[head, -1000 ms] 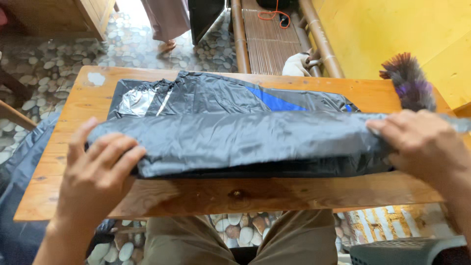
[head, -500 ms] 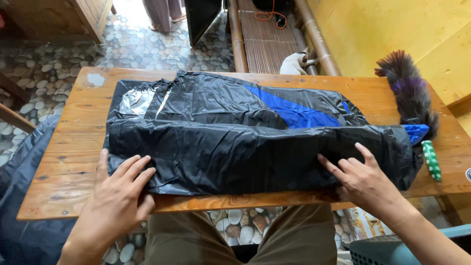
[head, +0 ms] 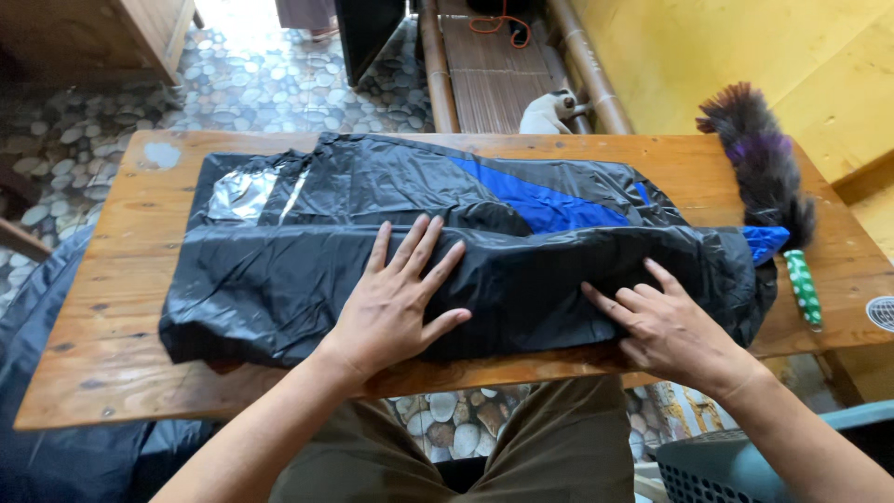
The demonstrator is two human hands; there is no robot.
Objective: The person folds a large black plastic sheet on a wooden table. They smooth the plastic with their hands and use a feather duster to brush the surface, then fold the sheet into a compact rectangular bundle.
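Left hand: flat, fingers spread, pressing the folded black raincoat.
Right hand: unclenched, flat at 4 o'clock.
Raincoat: centre of the counter (blue panel at 1 o'clock).
Feather duster: 2 o'clock.

Both hands lie flat on the folded raincoat, the left hand beside the right hand. The raincoat lies on the table. Right of the right hand lies a feather duster; beyond the table lies a cat.
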